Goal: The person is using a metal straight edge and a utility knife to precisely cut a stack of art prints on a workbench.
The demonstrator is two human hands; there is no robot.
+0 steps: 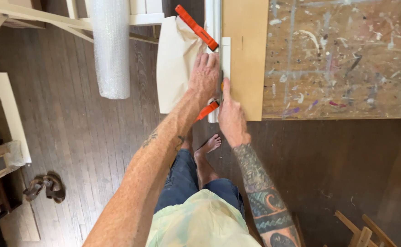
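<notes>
nearest the camera, a pale green shirt [200, 224] and dark shorts [187, 180] fill the bottom, with a bare foot [209, 144] on the dark wood floor [86, 137]. both forearms reach up to the table [342, 59] edge. left hand [204, 77] lies flat, fingers spread, pressing brown paper [175, 64] against a white strip [225, 57] at the board [244, 59] edge; it grasps nothing. right hand [230, 114] is clenched around a small tool, mostly hidden, its tip touching the strip just beside the left hand. 2 orange clamps grip the strip: 1 above [196, 26], 1 below [207, 111] between the hands. bubble wrap roll [111, 45] stands well left; sandals [45, 187] lie on the floor.
</notes>
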